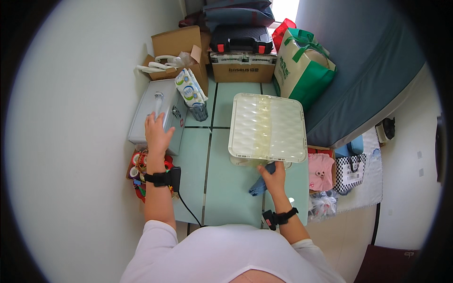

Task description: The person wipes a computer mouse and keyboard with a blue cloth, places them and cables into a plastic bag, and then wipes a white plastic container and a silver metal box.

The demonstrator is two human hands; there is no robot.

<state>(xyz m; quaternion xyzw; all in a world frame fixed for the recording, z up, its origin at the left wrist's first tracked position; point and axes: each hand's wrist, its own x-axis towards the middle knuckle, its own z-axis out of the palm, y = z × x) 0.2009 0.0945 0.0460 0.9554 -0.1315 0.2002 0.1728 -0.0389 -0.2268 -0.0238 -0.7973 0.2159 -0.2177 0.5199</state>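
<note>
My left hand [155,132] is over the silver metal case [141,122] at the left, its fingers spread and close to the handle [159,102]. I see nothing held in it, and whether it touches the case is unclear. On the right, my right hand [275,178] is at the front edge of a white plastic storage box [244,127]. Yellowish tape [262,127] runs across its quilted-pattern lid. The fingertips are partly hidden at the lid's rim, so their grip cannot be made out. A crumpled blue cloth [259,186] lies beside the thumb, below the box.
A dark glass tumbler [199,112] holds wipes packs [189,86] on the glass-topped table [230,198]. Behind are an open carton [177,37], a black tool case [240,37] on a cardboard box [244,73], and a green-and-white bag [297,67]. A cable [189,208] trails from my left wrist strap.
</note>
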